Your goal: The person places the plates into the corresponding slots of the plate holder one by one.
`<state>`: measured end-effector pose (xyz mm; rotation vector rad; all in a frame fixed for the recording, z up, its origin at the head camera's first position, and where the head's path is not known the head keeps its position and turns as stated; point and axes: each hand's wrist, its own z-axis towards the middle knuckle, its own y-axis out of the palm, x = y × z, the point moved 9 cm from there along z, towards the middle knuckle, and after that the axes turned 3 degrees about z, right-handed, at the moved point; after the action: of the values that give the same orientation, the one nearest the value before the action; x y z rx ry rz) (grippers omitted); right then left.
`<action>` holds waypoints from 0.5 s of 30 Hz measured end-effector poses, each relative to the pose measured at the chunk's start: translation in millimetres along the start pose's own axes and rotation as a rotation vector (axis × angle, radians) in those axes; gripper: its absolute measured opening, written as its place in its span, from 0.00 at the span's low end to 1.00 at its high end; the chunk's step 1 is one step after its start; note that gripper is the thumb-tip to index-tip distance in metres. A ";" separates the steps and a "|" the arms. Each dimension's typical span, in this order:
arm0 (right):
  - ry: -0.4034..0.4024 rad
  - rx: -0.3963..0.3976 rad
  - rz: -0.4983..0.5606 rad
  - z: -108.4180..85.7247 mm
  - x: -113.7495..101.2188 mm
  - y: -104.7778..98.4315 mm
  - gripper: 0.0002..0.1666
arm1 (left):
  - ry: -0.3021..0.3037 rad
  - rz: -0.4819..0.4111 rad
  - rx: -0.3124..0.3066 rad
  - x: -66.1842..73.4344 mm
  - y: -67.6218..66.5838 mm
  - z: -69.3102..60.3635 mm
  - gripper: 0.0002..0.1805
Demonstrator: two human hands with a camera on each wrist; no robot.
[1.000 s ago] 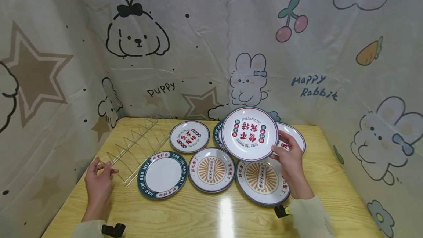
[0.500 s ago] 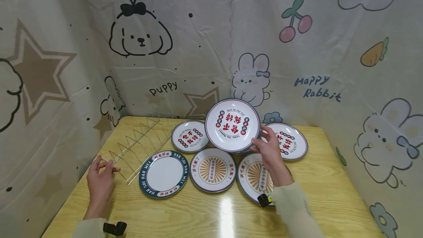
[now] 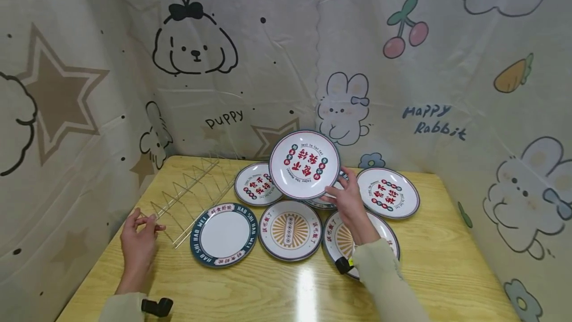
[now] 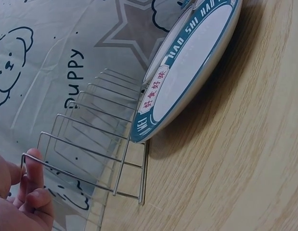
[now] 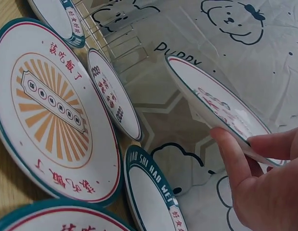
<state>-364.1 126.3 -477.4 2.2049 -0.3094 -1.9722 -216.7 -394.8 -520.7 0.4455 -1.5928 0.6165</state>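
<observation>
My right hand (image 3: 350, 205) pinches the rim of a white plate (image 3: 305, 165) with red lettering, thumb on its upper face and fingers underneath. The plate is tilted above the others, apart from them in the right wrist view. At the left, my left hand (image 3: 138, 247) holds the near end wire of a metal wire dish rack (image 4: 121, 168), which has no plates in its slots. A teal-rimmed plate (image 3: 223, 235) lies beside the rack's near end. Behind the raised plate, another teal-rimmed plate (image 5: 151, 187) is partly hidden.
Two sunburst plates, one in the middle (image 3: 290, 231) and one on the right (image 3: 388, 227) partly under my right arm, lie on the wooden table (image 3: 250, 294). Red-lettered plates lie at back left (image 3: 252, 188) and back right (image 3: 388, 193). A printed curtain (image 3: 277, 53) hangs close behind.
My right hand has carried the red-lettered plate left and slightly up, from above the teal-rimmed plate toward the back-left plate. My left hand stays at the rack's end.
</observation>
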 end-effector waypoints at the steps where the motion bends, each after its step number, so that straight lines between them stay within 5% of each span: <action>1: -0.006 -0.013 0.011 1.2 0.4 3.6 0.51 | -0.003 0.001 0.003 -0.3 0.1 0.0 0.36; 15: 0.043 -0.094 0.047 15.7 18.8 51.5 0.54 | -0.010 0.018 -0.006 -1.7 0.0 0.0 0.37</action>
<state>-379.9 71.9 -483.9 2.1586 -0.2549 -1.8729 -216.5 -394.9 -522.4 0.4309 -1.6091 0.6236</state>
